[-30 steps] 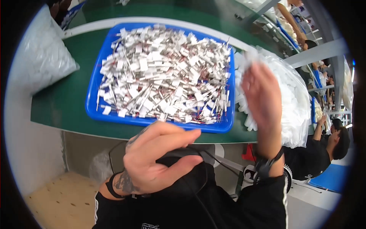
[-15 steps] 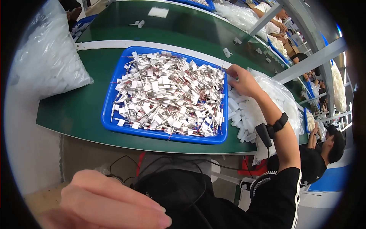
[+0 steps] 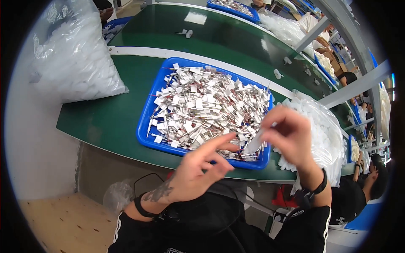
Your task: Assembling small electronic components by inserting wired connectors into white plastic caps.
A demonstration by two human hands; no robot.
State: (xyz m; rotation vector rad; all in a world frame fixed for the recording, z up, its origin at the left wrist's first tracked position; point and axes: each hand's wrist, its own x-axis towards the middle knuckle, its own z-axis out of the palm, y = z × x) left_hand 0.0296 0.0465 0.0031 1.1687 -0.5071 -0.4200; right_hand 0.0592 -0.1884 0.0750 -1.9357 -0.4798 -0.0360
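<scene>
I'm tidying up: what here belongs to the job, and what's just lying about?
In use:
left hand, open
right hand, pinching a blurred whitish piece
blue tray of white-tabbed parts
right bag of whitish pieces

Apparently lying about:
left bag, untouched
loose pieces on the far green surface
crumpled clear plastic below

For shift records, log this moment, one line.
right hand: pinching translucent piece | left hand: open, near piece | blue tray: heaped with wired parts

My right hand [image 3: 291,135] and the white piece [image 3: 254,144] at its fingertips are blurred; my left hand [image 3: 202,164] hides some of the tray [image 3: 265,157]'s near rim; a far tray [image 3: 236,14] is cut off.
</scene>
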